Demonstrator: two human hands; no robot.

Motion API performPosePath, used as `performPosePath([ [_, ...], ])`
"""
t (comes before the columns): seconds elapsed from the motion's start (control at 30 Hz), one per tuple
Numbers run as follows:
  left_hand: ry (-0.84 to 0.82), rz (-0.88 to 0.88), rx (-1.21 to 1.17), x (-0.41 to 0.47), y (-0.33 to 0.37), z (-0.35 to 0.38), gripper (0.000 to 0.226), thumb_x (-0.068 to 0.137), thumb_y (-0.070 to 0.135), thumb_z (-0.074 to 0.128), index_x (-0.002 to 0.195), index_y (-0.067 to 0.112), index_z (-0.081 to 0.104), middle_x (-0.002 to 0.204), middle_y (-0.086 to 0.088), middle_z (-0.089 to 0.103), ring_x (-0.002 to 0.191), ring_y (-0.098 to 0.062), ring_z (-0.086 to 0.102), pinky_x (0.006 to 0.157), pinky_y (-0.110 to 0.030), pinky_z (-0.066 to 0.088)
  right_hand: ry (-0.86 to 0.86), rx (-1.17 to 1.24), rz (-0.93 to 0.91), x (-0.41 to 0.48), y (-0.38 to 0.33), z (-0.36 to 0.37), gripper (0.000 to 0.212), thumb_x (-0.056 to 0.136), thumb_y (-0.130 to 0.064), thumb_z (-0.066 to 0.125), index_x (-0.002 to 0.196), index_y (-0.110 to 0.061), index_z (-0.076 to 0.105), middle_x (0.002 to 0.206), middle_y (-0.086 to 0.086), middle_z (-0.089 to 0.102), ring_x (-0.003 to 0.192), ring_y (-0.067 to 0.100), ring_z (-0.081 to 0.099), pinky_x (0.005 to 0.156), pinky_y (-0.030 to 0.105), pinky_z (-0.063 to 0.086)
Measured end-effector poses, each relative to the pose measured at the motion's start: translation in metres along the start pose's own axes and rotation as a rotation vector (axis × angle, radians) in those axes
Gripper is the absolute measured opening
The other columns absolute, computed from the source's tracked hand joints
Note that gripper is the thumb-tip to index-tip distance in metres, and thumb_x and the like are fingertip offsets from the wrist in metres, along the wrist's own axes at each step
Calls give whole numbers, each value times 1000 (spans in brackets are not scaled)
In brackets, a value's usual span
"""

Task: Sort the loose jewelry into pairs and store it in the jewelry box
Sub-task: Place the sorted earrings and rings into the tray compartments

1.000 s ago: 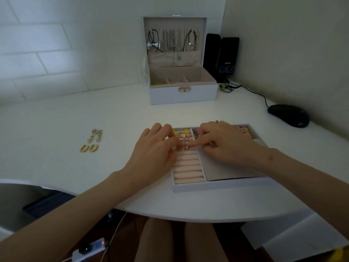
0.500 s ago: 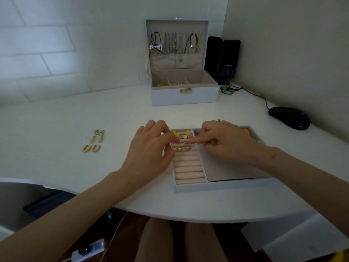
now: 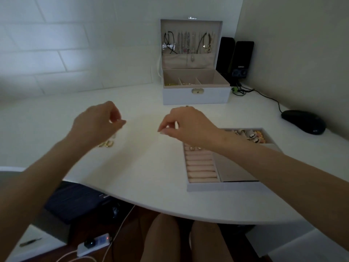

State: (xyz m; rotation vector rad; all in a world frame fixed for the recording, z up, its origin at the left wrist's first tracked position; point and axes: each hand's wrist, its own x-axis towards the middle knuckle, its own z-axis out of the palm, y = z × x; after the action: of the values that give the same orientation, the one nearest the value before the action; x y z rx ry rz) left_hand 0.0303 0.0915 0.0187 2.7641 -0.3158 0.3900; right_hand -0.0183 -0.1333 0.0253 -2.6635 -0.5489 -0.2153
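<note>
My left hand [image 3: 98,123] hovers above the table at the left, fingers loosely curled, with nothing seen in it. Just below it lies a pair of gold hoop earrings [image 3: 107,144]; a silvery pair beside them is mostly hidden by the hand. My right hand [image 3: 186,124] hangs in the air left of the white tray [image 3: 226,186], fingers loosely curled and apparently empty. The tray holds pink ring rolls [image 3: 201,168] with two small earrings [image 3: 195,148] at their far end, and colourful earrings [image 3: 255,137] in a back compartment. The open jewelry box [image 3: 196,96] stands behind.
Necklaces hang inside the box lid [image 3: 188,42]. Two black speakers [image 3: 238,59] stand to the right of the box, with a cable running to a black mouse [image 3: 303,121] by the right wall. The table's curved front edge [image 3: 170,210] is close to my knees.
Both hands have lifted off the tray and moved left; the left one now hangs over the loose earrings. The view has swung left, so the tray sits at the right.
</note>
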Motion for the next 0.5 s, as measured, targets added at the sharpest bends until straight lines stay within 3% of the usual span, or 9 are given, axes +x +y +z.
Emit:
performPosePath([
  [0.13,-175,-132,-32,27,-39,1,10,82,23,68,86,17,61,97,-8,66,87,-22,55,73,-31,43,-43,115,67,56,-27,28,14,85,-27,63,93,-21,73,81,-5,67,84,12,63,75,27,48],
  [0.2,-229,-152,-119,31,-43,4,13,81,18,70,90,11,65,94,-9,67,84,-22,56,68,-27,40,-86,149,115,81,-36,44,16,85,-27,64,95,-18,73,86,0,72,86,15,66,75,26,49],
  [0.3,-276,-163,-197,36,-45,10,18,80,17,71,95,8,67,92,-10,65,84,-21,57,73,-26,37,-136,135,174,108,-43,65,23,84,-28,65,102,-14,71,96,5,71,90,20,65,76,27,49],
  [0.37,-281,-163,-201,40,-47,13,17,80,16,71,94,9,66,90,-9,65,82,-20,56,66,-25,37,-142,133,208,122,-44,76,25,83,-28,66,103,-13,70,97,5,70,90,21,65,77,28,51],
  [0.5,-280,-178,-196,44,-50,20,16,76,15,75,89,10,65,84,-6,63,78,-19,55,59,-21,37,-131,131,227,135,-45,87,16,81,-25,69,96,-19,71,99,2,68,92,19,64,73,26,49],
])
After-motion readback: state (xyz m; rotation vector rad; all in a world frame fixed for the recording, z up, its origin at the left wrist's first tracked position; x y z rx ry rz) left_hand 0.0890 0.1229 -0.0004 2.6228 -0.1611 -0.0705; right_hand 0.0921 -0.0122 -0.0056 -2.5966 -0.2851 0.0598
